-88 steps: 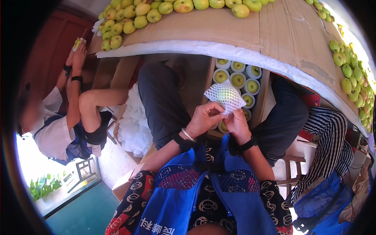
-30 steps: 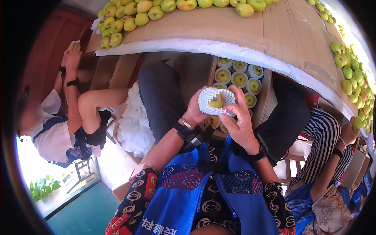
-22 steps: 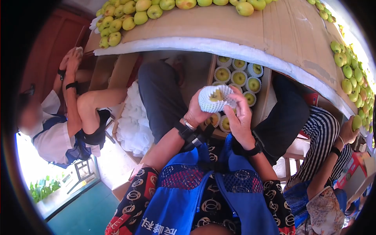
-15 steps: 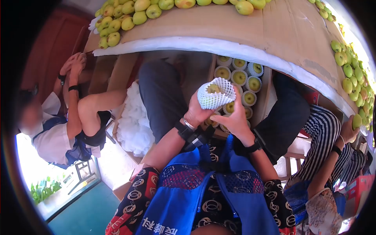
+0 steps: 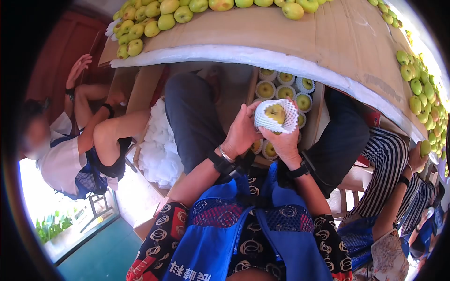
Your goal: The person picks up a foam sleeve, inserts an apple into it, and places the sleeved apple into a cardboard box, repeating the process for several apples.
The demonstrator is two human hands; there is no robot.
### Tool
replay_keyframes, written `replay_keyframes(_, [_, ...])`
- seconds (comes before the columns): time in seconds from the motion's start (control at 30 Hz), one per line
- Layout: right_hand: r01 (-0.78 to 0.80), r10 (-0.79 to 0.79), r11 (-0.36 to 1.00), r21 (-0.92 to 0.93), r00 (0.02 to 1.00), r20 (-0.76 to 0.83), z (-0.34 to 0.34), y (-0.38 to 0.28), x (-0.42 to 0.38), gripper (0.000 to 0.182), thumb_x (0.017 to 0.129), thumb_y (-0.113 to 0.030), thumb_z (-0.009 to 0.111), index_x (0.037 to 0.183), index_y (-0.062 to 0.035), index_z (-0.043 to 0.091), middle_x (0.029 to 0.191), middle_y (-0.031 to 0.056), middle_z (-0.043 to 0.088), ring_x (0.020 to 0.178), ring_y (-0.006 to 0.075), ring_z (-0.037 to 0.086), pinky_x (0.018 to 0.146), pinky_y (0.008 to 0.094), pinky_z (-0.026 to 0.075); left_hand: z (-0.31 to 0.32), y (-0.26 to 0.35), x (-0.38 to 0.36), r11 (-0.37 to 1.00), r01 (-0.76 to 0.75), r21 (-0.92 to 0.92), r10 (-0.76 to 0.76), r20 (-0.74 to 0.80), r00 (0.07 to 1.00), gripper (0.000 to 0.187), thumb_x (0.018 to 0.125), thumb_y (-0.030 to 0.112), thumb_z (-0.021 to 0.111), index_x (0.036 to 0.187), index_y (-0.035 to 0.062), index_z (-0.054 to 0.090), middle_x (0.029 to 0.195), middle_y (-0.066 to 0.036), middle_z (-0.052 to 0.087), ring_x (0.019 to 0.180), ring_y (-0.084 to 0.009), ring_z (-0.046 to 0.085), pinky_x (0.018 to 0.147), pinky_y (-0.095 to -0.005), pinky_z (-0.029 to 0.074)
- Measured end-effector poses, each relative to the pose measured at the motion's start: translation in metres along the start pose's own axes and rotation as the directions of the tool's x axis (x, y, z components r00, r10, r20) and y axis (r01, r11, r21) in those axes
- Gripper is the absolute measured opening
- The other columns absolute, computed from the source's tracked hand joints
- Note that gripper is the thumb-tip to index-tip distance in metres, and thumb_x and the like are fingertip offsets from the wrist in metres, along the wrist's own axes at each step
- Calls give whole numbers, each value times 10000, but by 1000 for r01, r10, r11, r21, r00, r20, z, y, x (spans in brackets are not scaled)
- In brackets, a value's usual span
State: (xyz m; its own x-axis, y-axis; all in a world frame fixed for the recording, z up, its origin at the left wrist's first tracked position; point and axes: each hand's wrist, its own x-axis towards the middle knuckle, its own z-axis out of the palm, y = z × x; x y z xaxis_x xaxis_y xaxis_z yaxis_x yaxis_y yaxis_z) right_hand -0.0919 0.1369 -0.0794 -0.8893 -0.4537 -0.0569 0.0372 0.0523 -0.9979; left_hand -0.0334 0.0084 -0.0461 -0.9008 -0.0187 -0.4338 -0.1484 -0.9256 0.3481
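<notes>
A yellow-green apple [image 5: 274,113] sits in a white foam net sleeve [image 5: 290,122], its dimpled end showing through the sleeve's opening. My right hand [image 5: 286,147] is closed on it from below and the right. On the left side of the sleeve, my left hand [image 5: 241,133] steadies it between fingers and thumb, with some fingertips hidden behind the net. Below and beyond my hands, a cardboard box [image 5: 319,100] holds several sleeved apples [image 5: 303,101] in rows, partly covered by my hands and the table edge.
A cardboard-topped table [image 5: 262,30] with a white padded edge carries loose apples [image 5: 167,22]. White foam sleeves [image 5: 160,145] fill a box at my left. One person [image 5: 70,154] sits at left; another person's hand [image 5: 418,157] at right holds a green apple [image 5: 425,148].
The sleeved apple has moved right and slightly down, from mainly my left hand into my right. Its net now sits lower around it. The person at left has parted their clasped hands.
</notes>
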Motion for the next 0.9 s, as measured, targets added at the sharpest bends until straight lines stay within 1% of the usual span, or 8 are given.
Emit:
replay_keyframes(0.1, [192, -213, 961, -199, 973, -91, 11, 0, 0, 1035, 513, -302, 831, 1316, 36, 273, 1333, 262, 282, 1288, 387, 224, 1054, 440, 205, -5, -8, 8, 998, -66, 22, 66, 21, 998, 521, 956, 472, 259, 1204, 62, 462, 1239, -89, 499, 1157, -222, 467, 1003, -394, 349])
replay_keyframes(0.37, [181, -178, 953, -243, 983, 35, 15, -11, -7, 1102, 496, -352, 840, 1333, 25, 229, 1341, 240, 284, 1281, 401, 236, 1043, 461, 216, -14, -6, 10, 993, -116, -13, 116, -43, 992, 458, 965, 386, 296, 1143, 19, 504, 1131, -129, 568, 1064, -234, 541, 955, -372, 407])
replay_keyframes(0.47, [226, -224, 942, -247, 974, 34, 16, -18, -6, 991, 518, -350, 833, 1296, -3, 328, 1361, 224, 275, 1286, 410, 224, 1033, 473, 227, -29, -4, 13, 996, -87, 12, 87, -15, 996, 458, 955, 377, 313, 1195, 19, 468, 1193, -147, 539, 1094, -256, 528, 967, -393, 399])
replay_keyframes(0.57, [303, -280, 883, -358, 953, 115, 14, -15, -6, 829, 549, -346, 822, 1218, -31, 446, 1374, 222, 271, 1287, 425, 222, 1027, 488, 232, -20, 0, 10, 995, -24, -101, 27, 32, 999, 478, 952, 375, 318, 1213, 1, 460, 1177, -153, 552, 1076, -256, 545, 959, -392, 407])
replay_keyframes(0.63, [286, -253, 893, -347, 958, 138, 15, -10, -6, 708, 571, -339, 812, 1143, -45, 515, 1379, 231, 273, 1287, 436, 226, 1027, 498, 230, -19, 2, 9, 968, 119, -219, -108, 61, 992, 494, 949, 378, 324, 1235, -7, 446, 1155, -154, 566, 1072, -254, 551, 954, -391, 413])
replay_keyframes(0.77, [300, -278, 873, -384, 954, 112, 11, -7, -7, 766, 565, -343, 813, 1183, -35, 482, 1375, 236, 284, 1280, 449, 235, 1033, 498, 223, -27, 4, 11, 982, 126, -142, -113, 100, 989, 504, 943, 393, 331, 1226, -4, 461, 1160, -150, 565, 1093, -256, 538, 967, -392, 399])
replay_keyframes(0.87, [308, -203, 861, -405, 938, 282, -3, -15, -6, 797, 573, -332, 808, 1220, -28, 455, 1387, 234, 271, 1294, 437, 228, 1042, 475, 223, -26, 5, 10, 981, 115, -156, -115, 7, 993, 496, 940, 392, 333, 1204, 1, 489, 1166, -147, 564, 1093, -257, 537, 963, -394, 400])
replay_keyframes(0.9, [274, -207, 920, -281, 947, 245, -11, -28, -6, 799, 594, -318, 797, 1241, -22, 432, 1389, 236, 271, 1298, 428, 231, 1047, 462, 222, -24, 6, 10, 985, 48, -168, -50, -6, 999, 488, 940, 383, 332, 1192, 1, 500, 1159, -145, 570, 1075, -259, 547, 953, -391, 407])
